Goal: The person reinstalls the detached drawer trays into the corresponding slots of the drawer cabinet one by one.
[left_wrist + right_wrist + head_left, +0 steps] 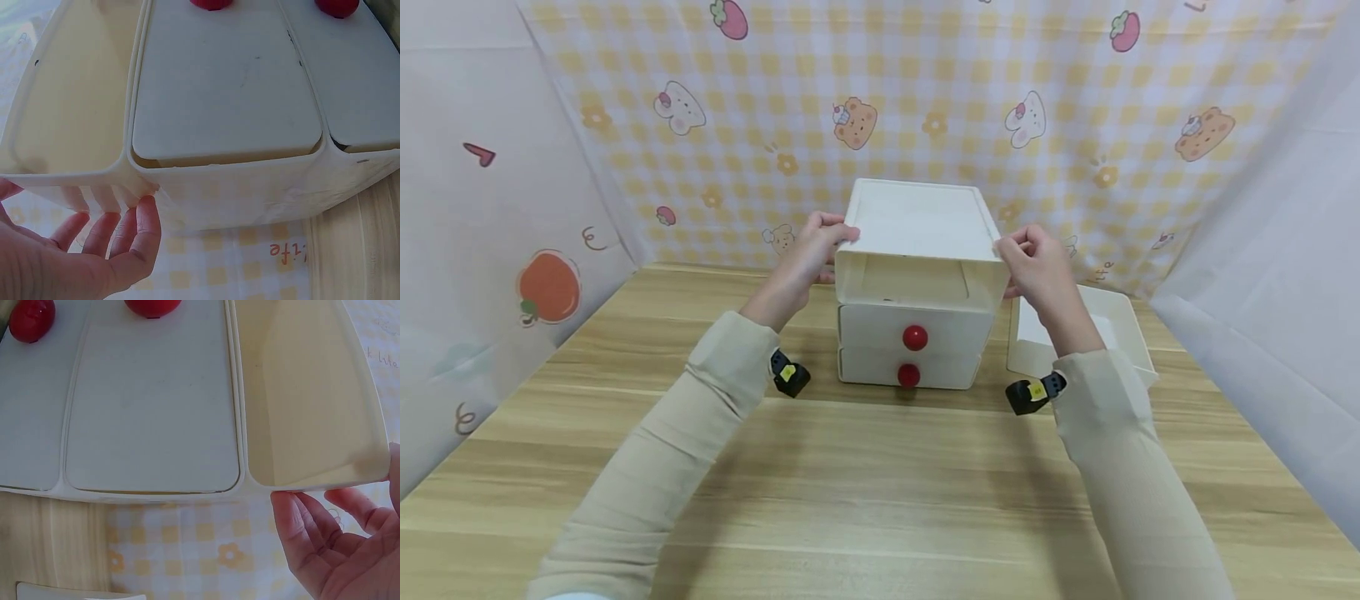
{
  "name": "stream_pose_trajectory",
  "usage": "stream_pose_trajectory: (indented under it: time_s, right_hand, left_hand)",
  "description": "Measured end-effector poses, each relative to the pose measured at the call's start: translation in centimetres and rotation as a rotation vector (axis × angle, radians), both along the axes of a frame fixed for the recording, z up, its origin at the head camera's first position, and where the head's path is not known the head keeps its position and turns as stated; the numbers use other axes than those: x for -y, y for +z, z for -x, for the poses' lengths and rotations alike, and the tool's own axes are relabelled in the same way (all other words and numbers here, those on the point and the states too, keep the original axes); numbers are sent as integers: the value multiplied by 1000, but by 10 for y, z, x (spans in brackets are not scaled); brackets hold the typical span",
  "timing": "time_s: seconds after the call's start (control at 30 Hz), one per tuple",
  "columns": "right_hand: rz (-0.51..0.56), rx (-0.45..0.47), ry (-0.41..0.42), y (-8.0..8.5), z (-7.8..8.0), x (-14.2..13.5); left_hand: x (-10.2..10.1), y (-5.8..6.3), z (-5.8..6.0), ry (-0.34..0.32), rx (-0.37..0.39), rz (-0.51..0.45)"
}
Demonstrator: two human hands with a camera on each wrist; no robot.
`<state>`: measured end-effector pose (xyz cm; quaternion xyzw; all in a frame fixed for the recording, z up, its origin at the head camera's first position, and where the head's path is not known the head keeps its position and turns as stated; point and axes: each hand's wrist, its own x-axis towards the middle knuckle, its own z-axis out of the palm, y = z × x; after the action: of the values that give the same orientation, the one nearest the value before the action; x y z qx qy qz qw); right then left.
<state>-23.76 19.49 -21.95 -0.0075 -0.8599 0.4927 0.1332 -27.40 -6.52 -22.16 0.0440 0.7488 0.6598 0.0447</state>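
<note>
A white storage unit (921,218) of stacked drawers stands on the table near the back. Its top compartment (917,283) has no drawer in it, and its cream inside shows. Below sit two closed white drawers, with red round knobs (915,337). My left hand (808,254) holds the left side of the top compartment, thumb over the upper edge and fingertips (147,215) against the side wall. On the opposite side, my right hand (1041,271) grips the same compartment, with its thumb at the top right corner and fingers (290,515) along the wall.
A loose white open box (1138,333) lies on the wooden table (880,492) to the right, partly hidden behind my right forearm. A checked cloth (925,83) with printed animals hangs close behind the unit. White cloth hangs at both sides.
</note>
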Motion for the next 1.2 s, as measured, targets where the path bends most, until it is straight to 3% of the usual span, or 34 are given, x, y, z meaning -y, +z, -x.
stream_pose_trajectory:
  time_s: [0.63, 1.2]
  right_hand:
    - [-29, 23, -13, 3, 9, 0]
    - [41, 40, 32, 3, 18, -5]
  left_hand:
    - [-4, -1, -7, 53, -50, 17]
    - [-9, -4, -11, 103, -147, 72]
